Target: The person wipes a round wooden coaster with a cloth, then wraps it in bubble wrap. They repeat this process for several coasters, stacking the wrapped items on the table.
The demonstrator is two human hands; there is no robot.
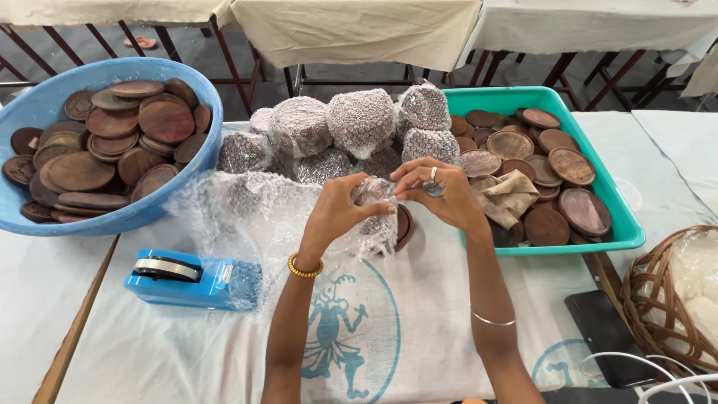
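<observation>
On the table: white printed cloth [419, 329] covers it; blue tape dispenser [191, 280] sits left.
Hands: left hand [336, 213] and right hand [441, 191] both pinch the bubble-wrapped wooden disc [378, 217] at centre.
Room: draped tables [359, 30] stand behind.

Both hands, left [336, 213] and right [441, 196], raised together, fingers pinched.

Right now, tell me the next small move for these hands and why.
Probably fold the loose bubble wrap under the wooden discs: both hands, left hand and right hand, pinch the wrap on top, yet a disc edge shows uncovered.
</observation>
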